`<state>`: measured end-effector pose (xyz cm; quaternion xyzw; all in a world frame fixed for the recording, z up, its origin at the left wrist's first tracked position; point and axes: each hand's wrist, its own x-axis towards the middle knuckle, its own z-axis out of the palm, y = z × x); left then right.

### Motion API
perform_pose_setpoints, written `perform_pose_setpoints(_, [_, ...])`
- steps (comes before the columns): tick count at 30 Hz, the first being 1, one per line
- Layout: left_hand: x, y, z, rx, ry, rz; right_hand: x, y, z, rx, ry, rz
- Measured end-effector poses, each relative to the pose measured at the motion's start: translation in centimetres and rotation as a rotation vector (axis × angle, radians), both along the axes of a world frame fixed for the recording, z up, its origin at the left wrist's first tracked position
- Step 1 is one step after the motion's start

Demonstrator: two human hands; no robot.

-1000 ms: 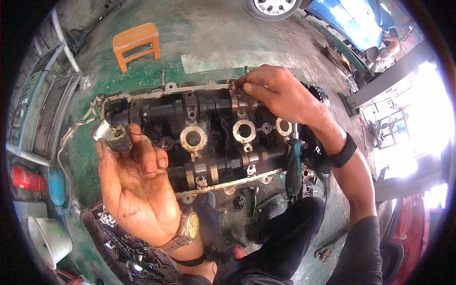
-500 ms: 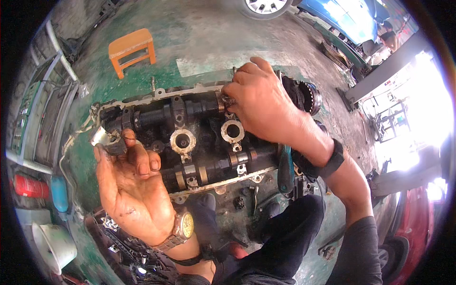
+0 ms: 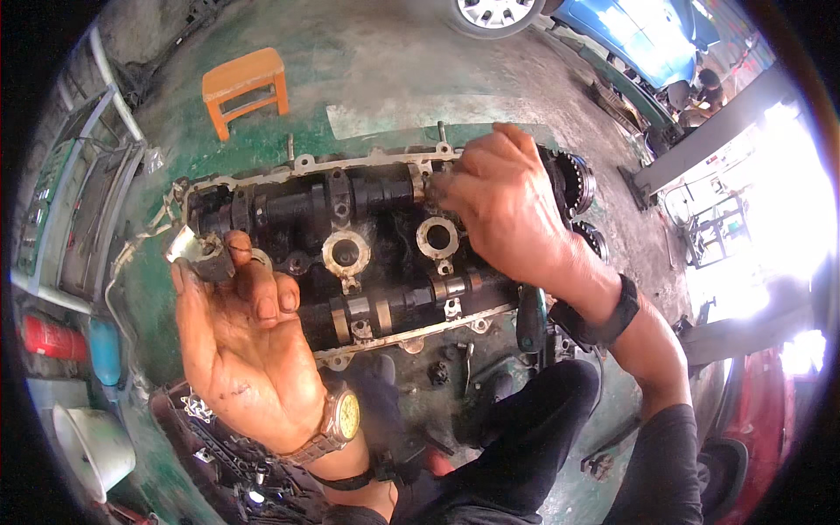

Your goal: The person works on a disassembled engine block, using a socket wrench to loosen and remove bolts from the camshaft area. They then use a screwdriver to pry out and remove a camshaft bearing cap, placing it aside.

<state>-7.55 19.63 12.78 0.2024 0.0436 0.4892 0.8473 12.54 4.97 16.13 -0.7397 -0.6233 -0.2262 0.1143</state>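
An engine cylinder head [image 3: 372, 164] with two dark, oily camshafts [image 3: 289, 206] lies across the middle in front of me. My left hand [image 3: 249, 359], palm up at its left end, pinches a small curved metal bearing cap [image 3: 203, 252] between thumb and fingers. Over the far right part of the head, my right hand [image 3: 516, 206] is closed with its fingers curled down beside the far camshaft. What its fingertips hold is hidden and blurred. A bolted bearing cap [image 3: 339, 199] sits on the far camshaft. A teal and black tool handle [image 3: 531, 319] shows below my right wrist.
Toothed cam gears [image 3: 577, 182] stick out at the head's right end, and studs rise along its far edge. An orange stool [image 3: 245, 87] stands beyond it. Loose parts fill a tray [image 3: 166, 407] at lower left. A person [image 3: 710, 92] is near the blue car [image 3: 630, 39].
My right hand has moved right and slightly nearer, uncovering a stud and a pale journal on the far camshaft. My left hand still pinches the cap.
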Motion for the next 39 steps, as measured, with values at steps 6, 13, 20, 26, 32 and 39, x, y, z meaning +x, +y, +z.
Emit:
perform_pose_setpoints(6, [0.3,-0.1,0.2,-0.004,0.025,-0.004,2.6,2.7,1.2,-0.165,0.096,-0.077])
perform_pose_setpoints(13, [0.2,-0.4,0.2,0.023,0.037,-0.016,2.6,3.8,0.4,-0.094,-0.091,-0.115])
perform_pose_setpoints(20, [-0.1,-0.3,0.6,0.034,0.035,0.003,2.3,2.6,0.8,-0.128,0.003,-0.086])
perform_pose_setpoints(26, [-0.1,-0.9,0.7,0.016,0.063,0.029,-0.5,0.4,0.0,-0.068,-0.055,-0.019])
perform_pose_setpoints(32, [-0.6,-1.1,0.8,0.065,0.026,-0.005,-1.2,0.0,0.1,-0.125,-0.083,-0.028])
perform_pose_setpoints(39, [-1.2,-0.3,0.3,0.002,-0.012,0.002,-0.7,0.3,-1.1,0.003,-0.212,0.060])
